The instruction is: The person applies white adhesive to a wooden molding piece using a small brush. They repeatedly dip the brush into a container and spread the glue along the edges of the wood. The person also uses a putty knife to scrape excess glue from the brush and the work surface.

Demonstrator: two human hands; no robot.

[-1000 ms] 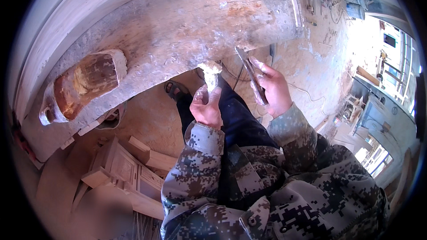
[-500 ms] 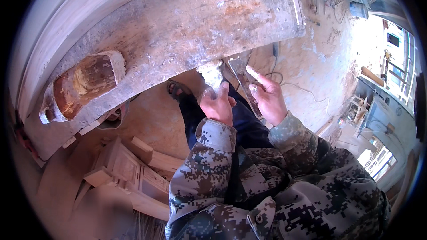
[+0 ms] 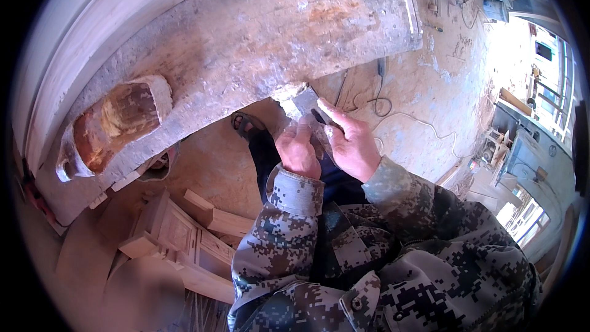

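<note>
Just past the near edge of the worktop [image 3: 258, 43], my two hands are close together over my legs. My left hand [image 3: 299, 149] is closed on a flat putty knife [image 3: 289, 93] whose blade is coated with whitish putty. Thumb and fingers of my right hand [image 3: 353, 146] grip a second flat, greyish scraper [image 3: 305, 102]. Its blade lies against or over the coated one; the exact contact is hard to make out. Both handles are mostly hidden by the fingers. On the worktop's left part lies a cut-open container [image 3: 161, 95] with yellow-brown residue inside.
A pale moulded wooden piece [image 3: 80, 37] runs along the worktop's far side. Wooden parts with carved panels [image 3: 178, 227] stand at lower left. A cable [image 3: 424, 122] trails over the floor at right, with a bench machine [image 3: 491, 147] beyond.
My right hand has moved left and its scraper has swung in from standing apart to meet the coated putty knife. The left hand has stayed nearly in place.
</note>
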